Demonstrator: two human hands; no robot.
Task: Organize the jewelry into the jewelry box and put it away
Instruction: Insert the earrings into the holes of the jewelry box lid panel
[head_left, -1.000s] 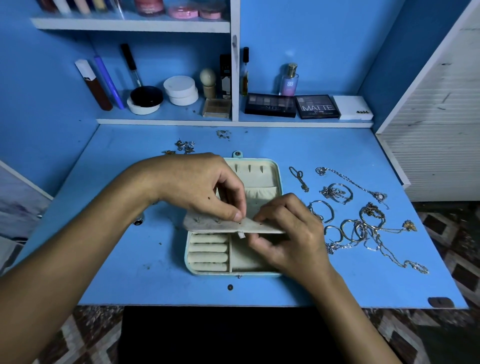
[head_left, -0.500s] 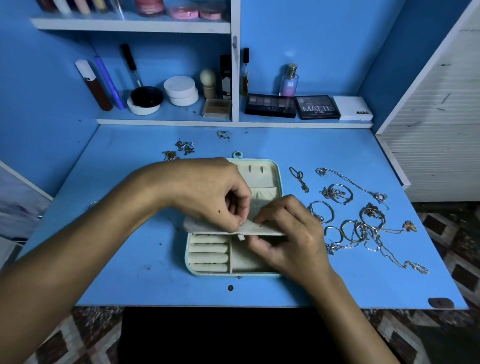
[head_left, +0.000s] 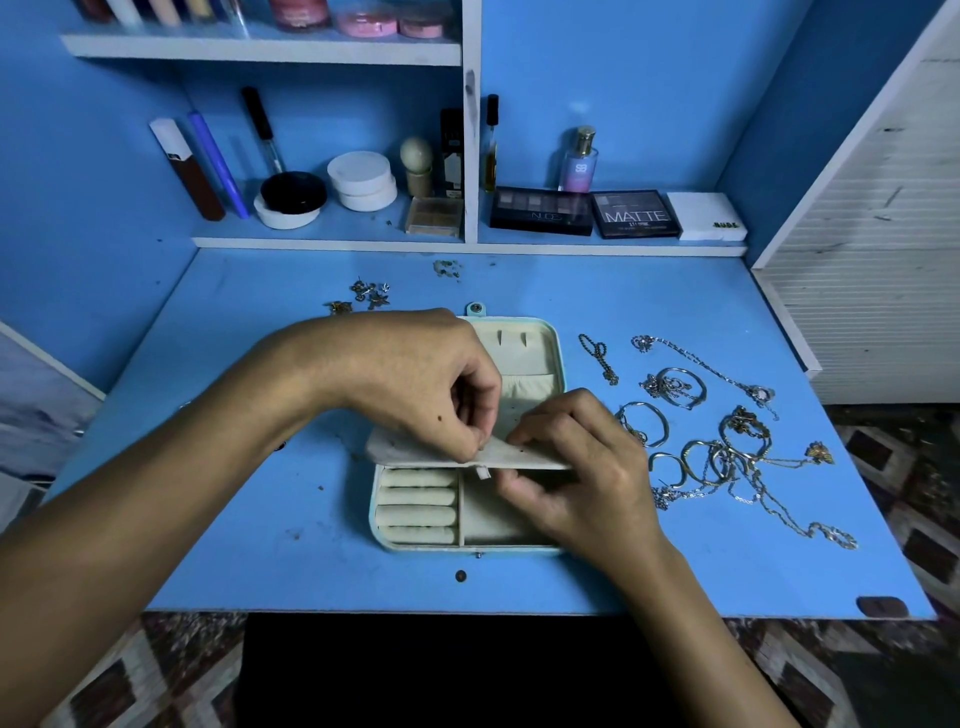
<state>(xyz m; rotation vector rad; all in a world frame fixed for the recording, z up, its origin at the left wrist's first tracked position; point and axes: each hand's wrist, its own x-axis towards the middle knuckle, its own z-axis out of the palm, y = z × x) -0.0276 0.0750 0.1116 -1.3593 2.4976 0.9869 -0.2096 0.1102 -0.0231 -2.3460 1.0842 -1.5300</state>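
Two hands: both meet over the middle of the open jewelry box (head_left: 415, 545), fingers curled together on its cream earring panel (head_left: 524, 457).
Right hand (head_left: 576, 478): thumb under and fingers over the panel's right half, clamped on it; whether it also holds an earring cannot be told.
Left hand (head_left: 415, 384): fingertips pinched on the panel's upper edge, just left of the right hand's fingers.
Nearer than the grip: the box's base, with four ring rolls (head_left: 415, 506) on the left and a plain compartment partly under the right hand.
Beyond the grip: the box's lid (head_left: 530, 353) lying flat, with slots and a pocket, its snap tab farthest.
Right of the grip: loose bangles (head_left: 675, 387), rings and tangled chains (head_left: 748, 467) on the blue desk (head_left: 260, 561), well apart from the box.
Far left of the grip: small earrings (head_left: 369, 296) scattered on the desk.
Farthest: a shelf with eyeshadow palettes (head_left: 636, 214), a perfume bottle (head_left: 577, 161) and white jars (head_left: 361, 179).
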